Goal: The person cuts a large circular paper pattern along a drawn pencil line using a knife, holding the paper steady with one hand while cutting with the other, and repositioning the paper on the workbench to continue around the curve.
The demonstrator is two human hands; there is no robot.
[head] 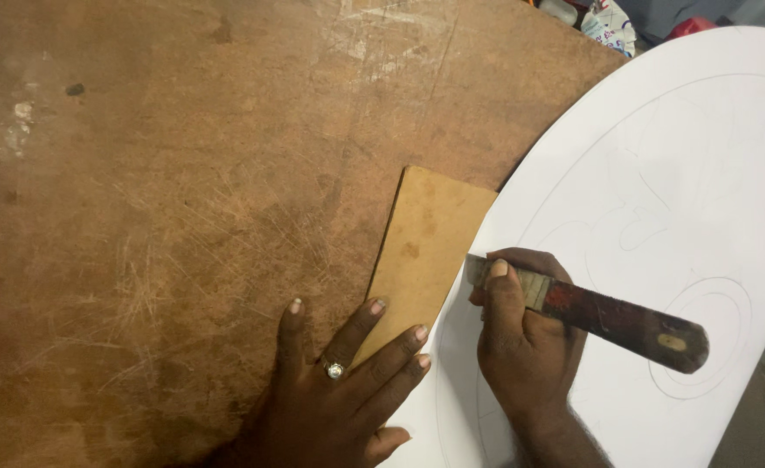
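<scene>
Gripping the dark-handled knife (pixel 608 316) in my closed right hand (pixel 521 347), handle slanting right and down over the white round board (pixel 677 191), its tip beside the tan strip (pixel 421 251) that my open left hand (pixel 339 390) presses flat

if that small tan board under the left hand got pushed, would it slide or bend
The small tan board looks flat, thin and rigid, so it would probably slide rather than flex. It lies flat on the scratched brown table, so tipping seems unlikely. The left hand has fingertips on its lower edge, which likely pin it.
</scene>
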